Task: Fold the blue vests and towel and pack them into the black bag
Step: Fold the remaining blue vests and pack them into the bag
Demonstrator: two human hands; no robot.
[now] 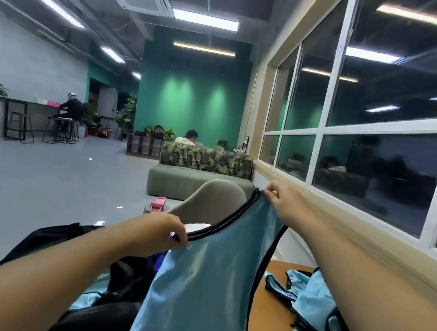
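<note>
- Above the near middle of the scene, a blue vest (203, 291) is held up in the air by its two shoulder straps, so that it hangs flat and the black-trimmed neckline is stretched open; this is judged to be a straightening before the first fold.
- At the near left, below the raised vest, the black bag (120, 273) is seen lying with its mouth apparently open, placed close so that folded pieces can be dropped in; some light blue cloth shows by its near edge, though whether it lies inside cannot be told.
- On the right, the wooden worktop (268, 330) carries a crumpled heap of blue vests (322, 316), left unfolded and well apart from the bag, presumably waiting their turn.
- The towel cannot be made out with certainty.
- The right hand (284, 201) is raised farther and higher, its fingers pinched on one strap end.
- The left hand (157, 230) is nearer and lower, clamped on the other strap at the neckline trim; the hands are kept well apart so the cloth is spread between them.
</note>
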